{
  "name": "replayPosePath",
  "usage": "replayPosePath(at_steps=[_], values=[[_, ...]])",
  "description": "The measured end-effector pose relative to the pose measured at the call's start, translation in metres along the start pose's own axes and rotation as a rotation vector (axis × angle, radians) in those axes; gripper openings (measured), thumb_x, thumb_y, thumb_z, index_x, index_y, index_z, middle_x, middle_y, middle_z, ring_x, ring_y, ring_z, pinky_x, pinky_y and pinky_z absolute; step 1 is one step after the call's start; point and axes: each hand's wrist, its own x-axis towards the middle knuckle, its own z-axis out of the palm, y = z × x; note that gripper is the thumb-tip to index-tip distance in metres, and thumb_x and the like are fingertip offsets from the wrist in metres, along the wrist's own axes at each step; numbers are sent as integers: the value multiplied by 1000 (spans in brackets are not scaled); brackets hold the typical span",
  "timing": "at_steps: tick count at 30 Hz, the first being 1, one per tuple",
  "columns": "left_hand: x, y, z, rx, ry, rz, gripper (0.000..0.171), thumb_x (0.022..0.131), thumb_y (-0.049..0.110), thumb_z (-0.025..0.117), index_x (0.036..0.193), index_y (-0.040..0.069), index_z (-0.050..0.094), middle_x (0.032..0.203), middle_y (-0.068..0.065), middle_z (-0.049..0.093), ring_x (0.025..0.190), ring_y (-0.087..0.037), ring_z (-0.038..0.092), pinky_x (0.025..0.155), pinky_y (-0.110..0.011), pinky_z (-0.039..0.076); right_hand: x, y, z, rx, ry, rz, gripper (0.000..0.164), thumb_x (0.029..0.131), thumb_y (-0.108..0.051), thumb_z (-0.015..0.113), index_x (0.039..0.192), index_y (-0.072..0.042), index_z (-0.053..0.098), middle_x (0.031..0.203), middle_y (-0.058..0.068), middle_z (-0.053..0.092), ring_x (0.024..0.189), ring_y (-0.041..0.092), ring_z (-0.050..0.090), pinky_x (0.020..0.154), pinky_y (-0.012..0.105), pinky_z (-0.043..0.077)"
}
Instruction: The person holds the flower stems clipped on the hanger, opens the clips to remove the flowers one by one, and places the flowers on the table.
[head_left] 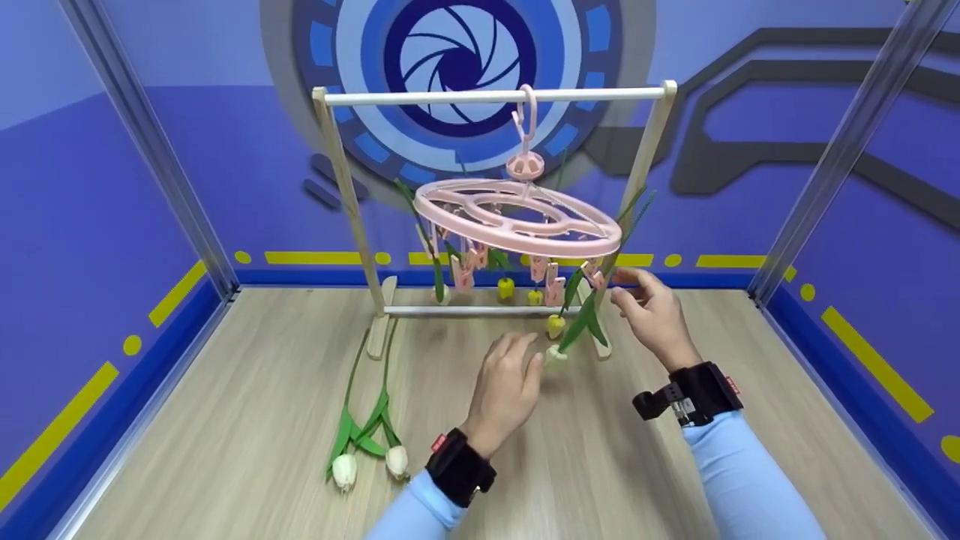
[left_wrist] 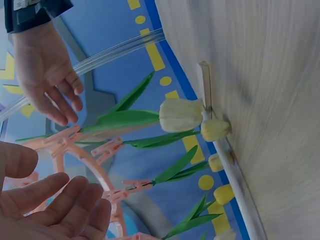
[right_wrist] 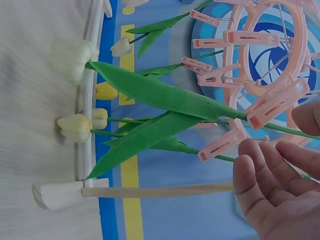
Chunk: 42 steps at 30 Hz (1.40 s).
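Booth, staged, lab or demonstration type. Walled with printed blue panels [head_left: 90, 225] bearing circular mechanical emblem [head_left: 459, 67] and yellow dashes [head_left: 311, 258]. Framed by metal corner posts [head_left: 154, 150]. Fitted with wood-grain tabletop [head_left: 225, 420]. Worked wearing black wrist devices [head_left: 460, 469].

With the hanger [head_left: 487, 234] as centre, the rail [head_left: 435, 98] bearing it runs at 12 o'clock, clipped tulips [head_left: 555, 326] hang beneath, the right hand [head_left: 658, 316] is at 4, left hand [head_left: 504, 386] at 6, two loose tulips [head_left: 344, 472] on the tabletop [head_left: 255, 397] at 7
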Motion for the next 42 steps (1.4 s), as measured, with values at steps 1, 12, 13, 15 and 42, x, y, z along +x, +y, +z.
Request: replayPosePath(at_steps=[1,12,13,15,42], values=[[1,0,3,1,6,3,27,102,8,61,125,-5,68,118,-16,68,111,-28,66,95,-42,55,1,0,0,16,-15,8,36,105,-6,57,139,5,59,129,24,65,90,4,64,73,17,54],[11,-4,26,-33,38,-10,29,100,4,62,127,-7,66,121,-17,67,113,-29,66,97,-43,54,7,0,6,171,-37,23,32,104,-1,53,135,8,60,123,27,67,83,6,65,64,19,49],[12,-4,27,-36,42,-11,29,100,4,62,126,-7,66,121,-17,67,113,-29,66,98,-43,54,7,0,7,174,-37,23,32,104,-1,53,134,8,60,122,27,67,83,7,65,64,19,49],[12,-4,28,-45,49,-15,29,99,3,62,126,-6,67,121,-17,68,113,-29,66,97,-42,54,7,0,8,181,-41,30,31,104,-1,53,134,8,59,122,27,67,83,9,65,64,20,49],[14,-4,32,-145,51,-133,31,98,7,69,128,-2,68,125,-13,66,115,-29,65,98,-45,53,-8,-17,21,183,-119,-92,13,102,0,61,104,6,72,89,20,70,72,12,62,64,22,49]])
